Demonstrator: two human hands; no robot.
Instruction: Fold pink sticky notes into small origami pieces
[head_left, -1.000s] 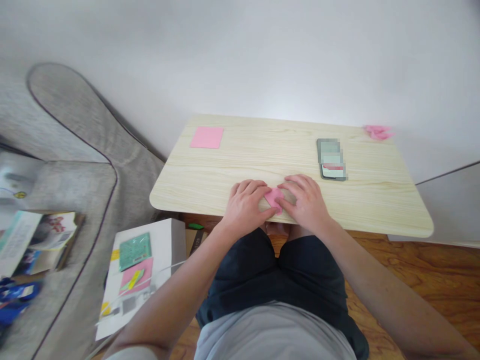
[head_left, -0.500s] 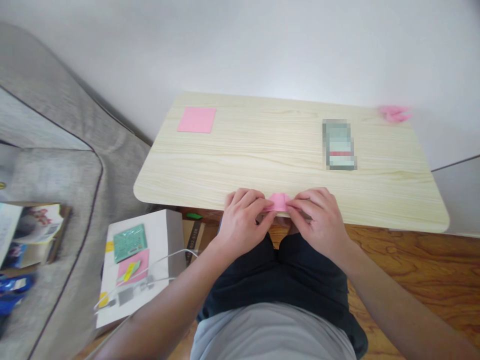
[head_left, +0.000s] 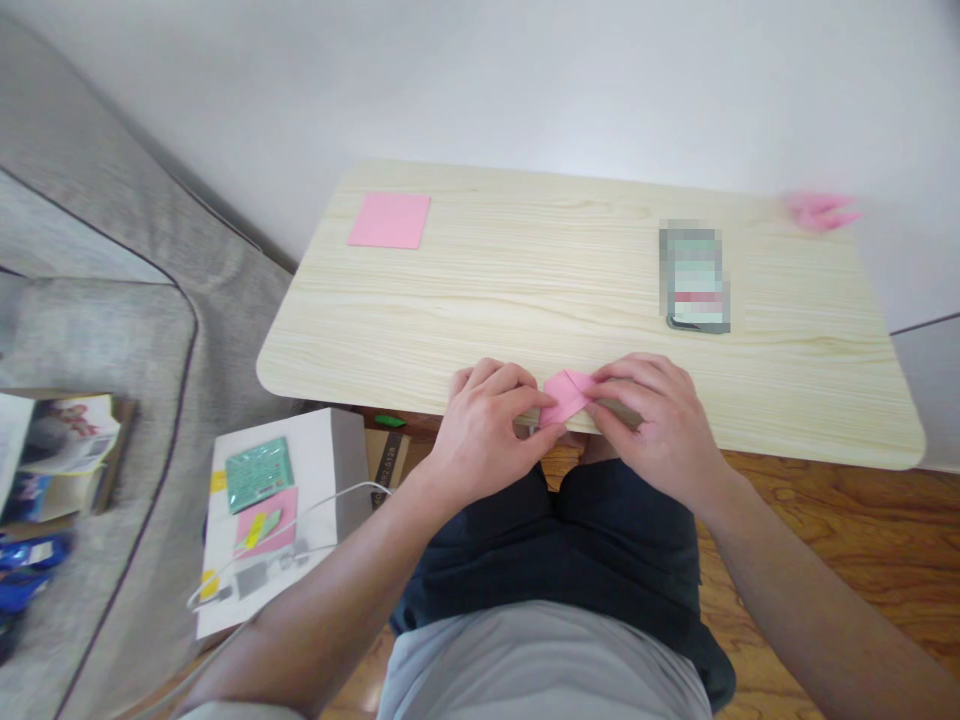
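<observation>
A small piece of folded pink paper point(head_left: 566, 393) is held at the front edge of the table, with a crease showing across its upper face. My left hand point(head_left: 491, 420) pinches its left side between thumb and fingers. At its right corner, the thumb and fingertips of my right hand point(head_left: 654, 415) are closed on it. The parts of the paper under the fingertips are hidden.
On the pale wooden table point(head_left: 487, 290) lie a pink paper square point(head_left: 390, 221), a phone with a blurred-out screen point(head_left: 696, 278) and folded pink paper pieces point(head_left: 823, 211). Left of my legs, a white box point(head_left: 307, 455) carries a green packet point(head_left: 259, 474) and a white cable point(head_left: 330, 500).
The folded paper has turned between my hands and now sits tilted, with a diagonal crease in sight. Both hands still hold it. The camera view has shifted slightly.
</observation>
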